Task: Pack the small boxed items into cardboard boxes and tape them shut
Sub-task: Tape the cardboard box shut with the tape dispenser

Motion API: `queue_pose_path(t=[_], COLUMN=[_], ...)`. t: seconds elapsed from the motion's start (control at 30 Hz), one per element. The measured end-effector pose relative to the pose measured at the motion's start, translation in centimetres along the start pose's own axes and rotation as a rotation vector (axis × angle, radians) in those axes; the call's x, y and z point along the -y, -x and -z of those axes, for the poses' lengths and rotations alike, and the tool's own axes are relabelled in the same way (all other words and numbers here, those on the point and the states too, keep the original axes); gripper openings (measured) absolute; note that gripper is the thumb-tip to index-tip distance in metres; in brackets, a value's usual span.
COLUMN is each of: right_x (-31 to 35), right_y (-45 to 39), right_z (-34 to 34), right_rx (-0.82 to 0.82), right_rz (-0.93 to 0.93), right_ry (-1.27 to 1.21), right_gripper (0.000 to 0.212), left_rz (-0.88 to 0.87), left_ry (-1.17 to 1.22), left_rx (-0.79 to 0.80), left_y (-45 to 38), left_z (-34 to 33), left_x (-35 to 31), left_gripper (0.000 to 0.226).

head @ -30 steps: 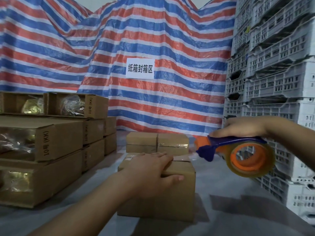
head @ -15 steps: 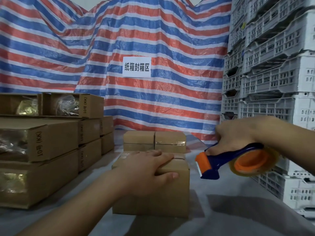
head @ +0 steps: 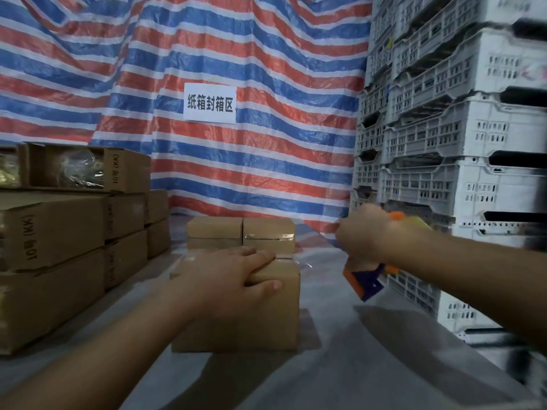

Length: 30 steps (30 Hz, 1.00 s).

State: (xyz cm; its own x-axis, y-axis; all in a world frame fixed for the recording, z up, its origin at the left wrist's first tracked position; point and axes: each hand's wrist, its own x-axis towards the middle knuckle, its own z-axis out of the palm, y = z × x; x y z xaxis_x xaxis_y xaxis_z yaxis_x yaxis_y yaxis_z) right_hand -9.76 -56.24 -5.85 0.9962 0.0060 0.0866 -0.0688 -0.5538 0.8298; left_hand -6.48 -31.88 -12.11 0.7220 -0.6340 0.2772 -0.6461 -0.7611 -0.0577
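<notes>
A closed brown cardboard box (head: 254, 318) stands on the grey surface in front of me. My left hand (head: 233, 276) lies flat on its top, thumb hooked over the front face. To the right of the box my right hand (head: 364, 238) grips a blue and orange tape dispenser (head: 367, 279), tilted with its blade end pointing down, clear of the box. A thin strip of clear tape (head: 305, 265) shows at the box's top right edge. The tape roll is mostly hidden behind my wrist and blurred.
Two taped small boxes (head: 241, 232) stand just behind the one I hold. Stacked cardboard boxes (head: 59, 232), some showing plastic-wrapped contents, fill the left. White plastic crates (head: 461, 143) tower on the right. A striped tarp with a paper sign (head: 210, 103) hangs behind.
My right hand has swung the tape dispenser away from the box's top to the right and tipped it downward. My left hand stays pressed on the box.
</notes>
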Motion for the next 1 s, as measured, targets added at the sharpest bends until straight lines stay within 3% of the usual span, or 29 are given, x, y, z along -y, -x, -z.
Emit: queue_pose_path(t=[0.13,0.27,0.63,0.77,1.0], right_x=[-1.3,-1.1,3.7,5.4,5.4], right_y=[0.9,1.4,2.6,3.1,3.1], right_z=[-3.7,-5.6,-9.3,-11.0,-10.8], right_rx=[-0.186,-0.272,-0.214,-0.116,-0.018], right_rz=[-0.214,-0.352,-0.46,-0.476,-0.463], right_ry=[-0.203,-0.37,-0.591,-0.649,-0.603], right_gripper=[0.055,0.057,0.059,0.059,0.061], left_rz=[-0.01,-0.005,0.007,0.0,0.006], left_ry=[0.011,0.012,0.011,0.023,0.008], left_rx=[-0.032,-0.024,0.0,0.002,-0.007], left_y=[0.1,0.2,0.5,0.4,0.3], left_z=[0.0,0.0,0.3,0.3,0.1], left_x=[-0.2,-0.2,-0.4,-0.3,-0.2], left_gripper=[0.065,0.065,0.066,0.066,0.066])
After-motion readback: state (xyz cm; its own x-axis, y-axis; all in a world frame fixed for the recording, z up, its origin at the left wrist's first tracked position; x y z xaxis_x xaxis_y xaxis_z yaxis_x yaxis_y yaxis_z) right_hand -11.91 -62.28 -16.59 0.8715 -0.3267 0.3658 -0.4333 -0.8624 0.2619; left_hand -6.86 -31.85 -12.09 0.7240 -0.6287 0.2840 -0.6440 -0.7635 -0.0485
